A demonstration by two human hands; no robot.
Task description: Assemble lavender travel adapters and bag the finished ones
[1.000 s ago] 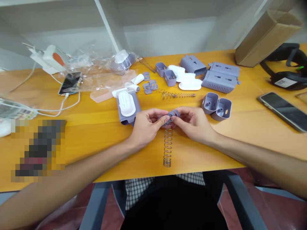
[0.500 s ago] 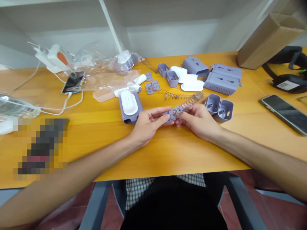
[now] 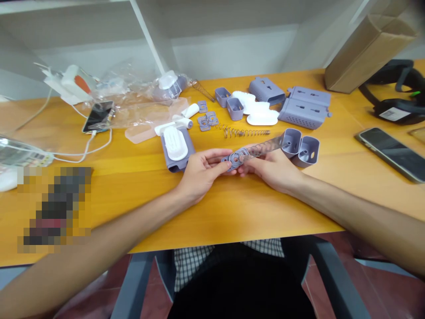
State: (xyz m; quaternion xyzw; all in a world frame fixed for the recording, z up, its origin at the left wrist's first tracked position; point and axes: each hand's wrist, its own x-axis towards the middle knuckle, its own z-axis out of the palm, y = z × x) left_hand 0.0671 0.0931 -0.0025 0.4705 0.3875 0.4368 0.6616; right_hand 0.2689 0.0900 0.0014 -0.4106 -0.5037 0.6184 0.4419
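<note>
My left hand pinches a small grey plastic plate between thumb and fingers, just above the table. A metal coil spring rises from the plate, slanting up to the right, its far end blurred. Closed around the spring's lower end, by the plate's right edge, are the fingers of my right hand; some fingertips are hidden. Left of my hands lies a grey case with a white oval brush-like piece on top. Two joined grey cups stand beyond my right hand, and another spring lies behind.
Grey perforated housings, white oval pieces, small cups and flat plates lie at the back. Plastic wrapping and a charging phone are on the left. Right are another phone and a cardboard box.
The spring's free end has swung slightly downward and lies at a flatter slant. Both hands keep their hold; the whole view has shifted slightly.
</note>
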